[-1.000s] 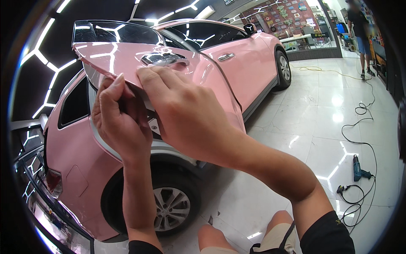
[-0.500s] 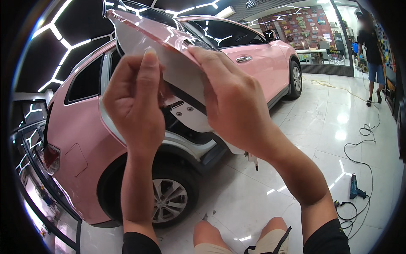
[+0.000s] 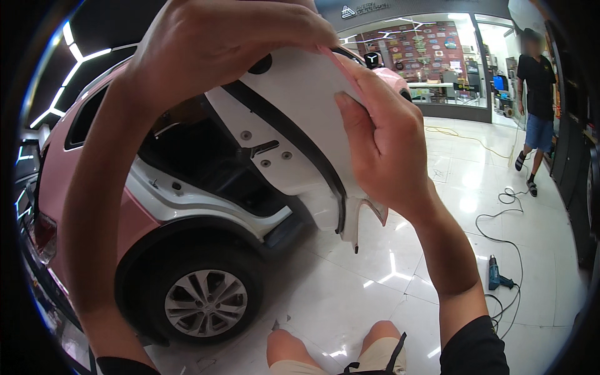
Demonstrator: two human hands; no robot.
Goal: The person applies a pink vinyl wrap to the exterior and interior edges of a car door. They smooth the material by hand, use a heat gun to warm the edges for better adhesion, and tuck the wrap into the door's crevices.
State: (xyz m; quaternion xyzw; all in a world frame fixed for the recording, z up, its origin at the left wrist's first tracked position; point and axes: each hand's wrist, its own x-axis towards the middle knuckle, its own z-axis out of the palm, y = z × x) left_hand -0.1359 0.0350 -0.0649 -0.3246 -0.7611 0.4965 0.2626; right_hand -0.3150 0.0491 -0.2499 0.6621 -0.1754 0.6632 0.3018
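A car's open rear door (image 3: 297,106) shows its white inner side, with a black seal and several bolts. Along its upper right edge runs a thin strip of pink film (image 3: 337,62). My left hand (image 3: 212,40) arches over the top of the door, fingers bent and closed at the upper end of that strip; its fingertips are partly hidden. Lower on the same edge, my right hand (image 3: 387,144) is closed round the edge and film, thumb on the white inner side.
The pink car's rear wheel (image 3: 206,303) and dark door opening are at left. A heat gun (image 3: 497,275) lies on the floor at right with a black cable (image 3: 487,234). Another person (image 3: 534,81) in dark shirt and shorts stands farther back, near a yellow cord (image 3: 469,137).
Both hands have risen, the left swinging right and over the door's top. The door has turned, showing more of its white inner side. The other person has come nearer.
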